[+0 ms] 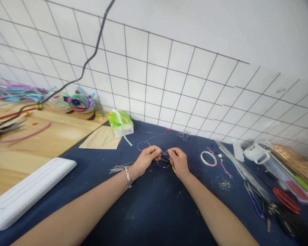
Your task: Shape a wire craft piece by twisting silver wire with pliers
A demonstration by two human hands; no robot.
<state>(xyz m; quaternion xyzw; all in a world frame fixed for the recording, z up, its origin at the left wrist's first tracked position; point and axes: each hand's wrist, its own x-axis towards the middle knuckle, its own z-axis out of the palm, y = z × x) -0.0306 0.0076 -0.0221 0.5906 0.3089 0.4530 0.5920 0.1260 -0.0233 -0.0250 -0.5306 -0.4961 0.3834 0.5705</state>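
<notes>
A thin wire ring [164,166] with small pink bits on it hangs between my hands above the dark blue cloth. My left hand [148,158], with a silver bracelet at the wrist, is closed in a pinch at the ring's top left. At its top right, my right hand [178,160] pinches the wire too. Close under the right hand shows a tool with a yellow handle [174,169] and dark jaws; I cannot tell whether that hand holds it. Another wire ring [143,146] lies just beyond my left hand, and a bundle of cut wires [120,167] lies beside the left wrist.
At the right lie a tape roll [208,159], long wires [246,174], purple-handled pliers [255,201] and a white mug [258,152]. A tissue pack [121,124] stands at the back left. A white bar [33,191] lies near left; a black cable [84,66] hangs across.
</notes>
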